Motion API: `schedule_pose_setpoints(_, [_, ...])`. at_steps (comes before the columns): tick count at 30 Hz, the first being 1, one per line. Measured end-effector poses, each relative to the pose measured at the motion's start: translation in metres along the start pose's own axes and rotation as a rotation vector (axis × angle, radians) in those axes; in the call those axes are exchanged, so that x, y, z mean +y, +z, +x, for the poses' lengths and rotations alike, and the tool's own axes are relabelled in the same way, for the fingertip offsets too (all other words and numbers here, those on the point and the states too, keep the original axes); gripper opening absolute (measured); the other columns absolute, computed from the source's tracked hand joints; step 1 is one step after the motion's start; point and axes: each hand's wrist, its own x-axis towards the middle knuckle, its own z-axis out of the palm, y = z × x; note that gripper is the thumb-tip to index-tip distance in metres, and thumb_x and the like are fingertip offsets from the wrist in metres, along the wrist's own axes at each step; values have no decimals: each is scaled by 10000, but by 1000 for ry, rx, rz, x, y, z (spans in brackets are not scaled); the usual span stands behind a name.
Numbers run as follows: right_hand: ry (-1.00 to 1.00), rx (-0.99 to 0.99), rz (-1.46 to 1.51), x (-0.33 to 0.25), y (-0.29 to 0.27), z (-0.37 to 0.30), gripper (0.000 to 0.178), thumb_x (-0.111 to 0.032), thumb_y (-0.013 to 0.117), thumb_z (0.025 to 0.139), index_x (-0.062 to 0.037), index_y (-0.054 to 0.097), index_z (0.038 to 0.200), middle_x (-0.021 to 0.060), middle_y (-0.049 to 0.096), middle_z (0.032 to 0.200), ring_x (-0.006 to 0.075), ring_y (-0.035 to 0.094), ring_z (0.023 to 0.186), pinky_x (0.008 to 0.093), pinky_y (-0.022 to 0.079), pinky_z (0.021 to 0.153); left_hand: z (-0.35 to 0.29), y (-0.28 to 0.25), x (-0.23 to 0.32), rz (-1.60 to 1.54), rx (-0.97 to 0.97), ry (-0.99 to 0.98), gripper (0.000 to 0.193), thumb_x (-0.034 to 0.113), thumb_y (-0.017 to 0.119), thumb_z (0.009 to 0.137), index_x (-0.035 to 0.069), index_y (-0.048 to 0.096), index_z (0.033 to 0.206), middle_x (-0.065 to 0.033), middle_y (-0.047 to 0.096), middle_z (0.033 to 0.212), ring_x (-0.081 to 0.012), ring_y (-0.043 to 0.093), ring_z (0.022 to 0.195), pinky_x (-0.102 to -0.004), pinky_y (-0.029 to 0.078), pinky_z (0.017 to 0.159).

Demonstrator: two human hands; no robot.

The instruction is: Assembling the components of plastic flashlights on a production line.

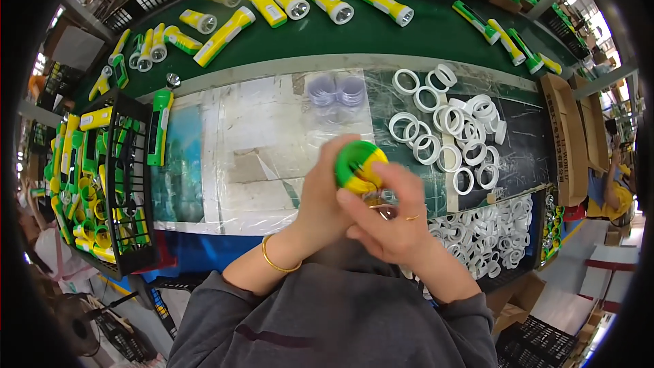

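above the near edge of the worktable, just in front of our dark grey top, we have a green and yellow flashlight head with its round open mouth turned up toward us. our left hand is wrapped around it from the left, gripping it firmly, and a gold bracelet circles that wrist. our right hand comes in from the other side, thumb and forefinger bent against the yellow part of the rim; we cannot tell whether it grips there or merely rests. something shiny shows beneath its fingers, too blurred for us to name.

to the right of our hands, loose white rings lie scattered on the tabletop, some overlapping, and many more white rings fill a dark bin just below the table edge. beyond our hands sit two stacks of clear discs, side by side. at our left, a black crate is heaped with green and yellow parts, and a green flashlight lies just beside it. across the far side, finished-looking flashlights rest on a green belt.
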Motion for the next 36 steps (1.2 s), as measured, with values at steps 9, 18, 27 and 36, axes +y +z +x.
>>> schedule_pose_setpoints(9, [560,190,568,11,2,-16,641,-57,796,686,-6,454,1225,133,536,1111,202,564,924,279,483,792,-4,-3,-6,-62,156,58,598,71,769,691,54,456,1201,-121,600,1013,-270,634,859,-337,507,730])
schedule_pose_setpoints(18, [101,-95,309,12,-14,21,315,-341,702,739,-57,638,858,183,576,1167,365,576,992,404,485,825,-18,-15,-10,-318,-103,79,804,250,831,653,33,399,1297,-139,563,1132,-238,599,972,-332,471,855])
schedule_pose_setpoints(27, [-13,-224,118,13,-17,14,372,-491,602,792,-136,688,862,175,530,1222,368,524,1059,437,459,857,-22,-15,-11,-625,-148,105,635,327,742,763,13,431,1219,-148,576,1055,-263,599,919,-344,473,801])
schedule_pose_setpoints(36, [1,-262,169,14,-20,14,359,-443,664,731,-126,681,900,156,538,1217,349,564,1016,415,499,820,-20,-12,-8,-549,-135,178,588,301,742,757,11,444,1173,-143,585,997,-269,602,855,-343,485,742])
